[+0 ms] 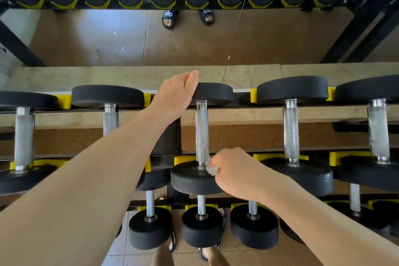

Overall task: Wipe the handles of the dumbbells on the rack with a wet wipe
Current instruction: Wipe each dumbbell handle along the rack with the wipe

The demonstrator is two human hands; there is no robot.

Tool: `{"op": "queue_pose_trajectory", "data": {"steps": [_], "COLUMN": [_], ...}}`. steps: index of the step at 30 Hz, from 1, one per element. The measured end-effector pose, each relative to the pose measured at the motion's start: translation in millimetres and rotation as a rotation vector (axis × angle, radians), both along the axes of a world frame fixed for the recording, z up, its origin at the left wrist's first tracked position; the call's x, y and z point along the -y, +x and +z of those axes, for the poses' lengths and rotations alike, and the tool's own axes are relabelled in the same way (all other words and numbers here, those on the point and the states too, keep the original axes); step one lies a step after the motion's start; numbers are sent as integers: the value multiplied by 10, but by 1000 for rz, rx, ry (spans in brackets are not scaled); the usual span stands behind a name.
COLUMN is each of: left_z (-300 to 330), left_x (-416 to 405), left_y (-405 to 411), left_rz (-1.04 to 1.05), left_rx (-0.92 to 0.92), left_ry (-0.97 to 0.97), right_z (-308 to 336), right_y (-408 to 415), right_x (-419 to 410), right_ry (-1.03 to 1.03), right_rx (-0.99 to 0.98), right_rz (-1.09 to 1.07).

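Note:
A dumbbell with black round heads lies across the upper rack tier, its knurled silver handle (202, 134) running away from me. My left hand (176, 95) grips the rim of its far head (216, 93), fingers curled over the edge. My right hand (235, 174) pinches a crumpled white wet wipe (212, 168) at the near end of that handle, just above the near head (194, 179). Part of the wipe is hidden inside my fingers.
More dumbbells lie on either side in yellow cradles (255, 95), with handles to the right (291, 131) and to the left (110, 122). Smaller dumbbells (201, 228) fill the lower tier. A mirror (194, 36) behind reflects the rack and my sandalled feet.

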State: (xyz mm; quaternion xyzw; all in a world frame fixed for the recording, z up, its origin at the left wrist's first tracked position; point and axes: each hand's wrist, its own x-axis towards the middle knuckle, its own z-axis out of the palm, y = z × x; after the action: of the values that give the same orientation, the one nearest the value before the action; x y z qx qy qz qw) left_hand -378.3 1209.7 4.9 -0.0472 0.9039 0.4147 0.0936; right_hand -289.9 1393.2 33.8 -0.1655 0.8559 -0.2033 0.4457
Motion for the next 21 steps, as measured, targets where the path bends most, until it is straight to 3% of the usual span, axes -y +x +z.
{"op": "queue_pose_trajectory", "data": {"steps": [2, 5, 8, 11, 13, 17, 19, 21], "left_z": [12, 16, 11, -3, -7, 38, 59, 57], "left_x": [-9, -21, -27, -22, -25, -32, -40, -41], "left_y": [2, 9, 8, 5, 2, 13, 18, 21], "left_rz": [4, 24, 30, 35, 47, 52, 51, 47], "left_rx": [0, -4, 5, 10, 12, 15, 13, 20], "left_ry": [-13, -17, -12, -1, 1, -9, -18, -22], "right_z": [130, 175, 10, -158, -118, 118, 56, -8], "right_y": [-31, -219, -266, -82, 11, 11, -11, 28], "right_x": [-51, -75, -71, -6, 92, 276, 248, 198], "right_ry": [-103, -324, -115, 77, 59, -246, -215, -45], "right_rx": [56, 159, -23, 7, -17, 9, -88, -159], "right_rz": [-9, -327, -267, -112, -59, -102, -162, -148]}}
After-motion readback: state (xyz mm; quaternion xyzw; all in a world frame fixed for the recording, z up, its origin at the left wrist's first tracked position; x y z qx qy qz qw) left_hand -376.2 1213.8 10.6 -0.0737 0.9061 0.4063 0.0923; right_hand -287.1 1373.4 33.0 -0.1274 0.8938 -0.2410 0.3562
